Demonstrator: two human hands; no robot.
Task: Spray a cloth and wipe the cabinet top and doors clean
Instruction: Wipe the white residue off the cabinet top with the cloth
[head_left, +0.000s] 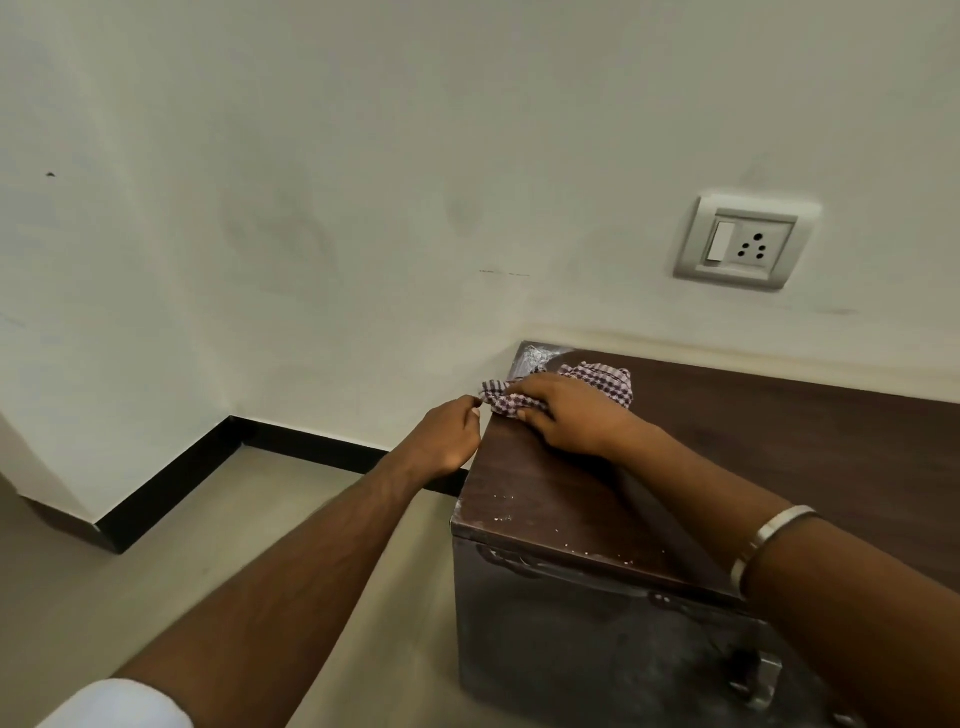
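The fingers (535, 415) of the right hand (566, 415) lie spread and slightly bent over a checked cloth (597, 382), pressing it flat onto the cabinet top (779, 431) near its far left corner. The fingers of the left hand (449, 434) are curled together, and their tips meet the loose left end of the cloth where it hangs just past the cabinet's left edge; whether they actually pinch the fabric cannot be told from this angle. The cloth is bunched, purple and white in small checks, and most of it sits on the dark brown wood between the right hand and the wall (363, 182).

A pale dusty patch (535, 358) shows on the top at the far corner, just beyond the cloth. White specks (504, 519) are scattered along the near left part of the top. The cabinet front (597, 649) below is dark and smeared, with a metal handle (519, 564) under the top edge and a metal latch (763, 675) lower to the right.

A silver bangle (769, 540) circles the right forearm. A white sleeve (119, 706) shows at the near left. On the wall above the cabinet sits a switch and socket plate (743, 241). A black skirting (208, 467) runs along the floor (234, 545).
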